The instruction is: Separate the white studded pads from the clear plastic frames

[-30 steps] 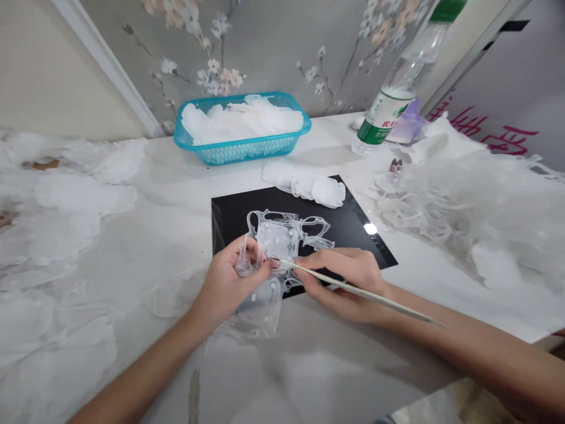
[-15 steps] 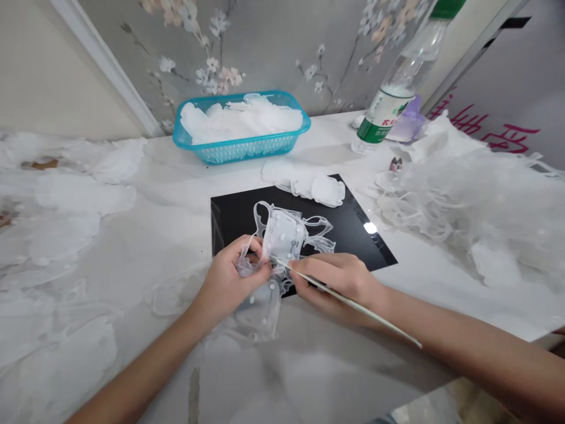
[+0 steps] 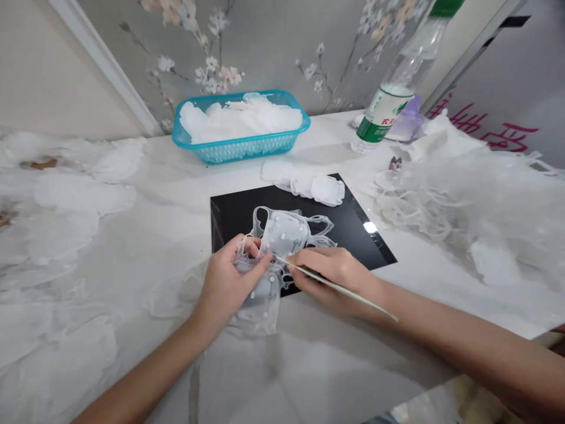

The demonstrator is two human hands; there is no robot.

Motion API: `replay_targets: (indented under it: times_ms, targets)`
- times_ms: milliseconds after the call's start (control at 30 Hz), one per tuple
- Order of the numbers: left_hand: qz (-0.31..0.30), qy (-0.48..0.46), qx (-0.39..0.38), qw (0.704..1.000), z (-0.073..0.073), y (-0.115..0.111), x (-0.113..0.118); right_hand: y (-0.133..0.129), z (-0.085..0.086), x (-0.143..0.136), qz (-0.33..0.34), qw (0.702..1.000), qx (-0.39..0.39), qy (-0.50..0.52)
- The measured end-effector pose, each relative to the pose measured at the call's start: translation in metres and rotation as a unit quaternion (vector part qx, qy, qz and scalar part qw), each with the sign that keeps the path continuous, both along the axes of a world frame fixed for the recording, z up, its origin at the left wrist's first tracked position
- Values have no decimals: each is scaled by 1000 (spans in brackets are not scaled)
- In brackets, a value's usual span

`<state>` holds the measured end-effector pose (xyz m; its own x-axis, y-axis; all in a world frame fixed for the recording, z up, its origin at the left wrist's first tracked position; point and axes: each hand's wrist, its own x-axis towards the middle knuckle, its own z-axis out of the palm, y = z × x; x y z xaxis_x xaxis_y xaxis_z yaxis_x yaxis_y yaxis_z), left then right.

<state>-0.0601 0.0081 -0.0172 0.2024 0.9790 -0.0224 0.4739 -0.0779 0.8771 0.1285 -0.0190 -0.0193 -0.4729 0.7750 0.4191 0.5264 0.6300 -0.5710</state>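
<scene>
Between the thumb and fingers of my left hand (image 3: 232, 277) is the left edge of a translucent white moulded sheet (image 3: 286, 231), with thin looping strips around its rounded panels. Its lower panel (image 3: 263, 297) hangs over the near edge of a black mat (image 3: 233, 215). My right hand (image 3: 329, 274) grips a thin pale stick (image 3: 348, 293), whose tip meets the sheet close to my left thumb. What shape the tip has is too small to tell. Several rounded white pieces (image 3: 327, 189) lie overlapping at the mat's far edge.
A blue basket (image 3: 247, 148) full of white pieces stands at the back. Behind the mat to the right is a green-capped bottle (image 3: 384, 112). Piles of translucent sheets (image 3: 66, 206) cover the left side, and a heap of stringy offcuts (image 3: 477, 200) the right.
The sheet's upper panel has tipped flatter and shifted slightly right. The stick's rear end has swung up and to the left, while both hands keep their grip in nearly the same place.
</scene>
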Motion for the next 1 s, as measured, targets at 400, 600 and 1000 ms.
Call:
replay_targets:
  times_ms: [400,600,1000]
  targets:
    - [17,58,-6,998,4,0,3,2,10,2,18,995,-91,31]
    - [6,78,11,997,6,1,2,6,11,6,-14,998,-21,51]
    - [0,129,17,992,5,2,1,20,22,20,54,998,-40,-9]
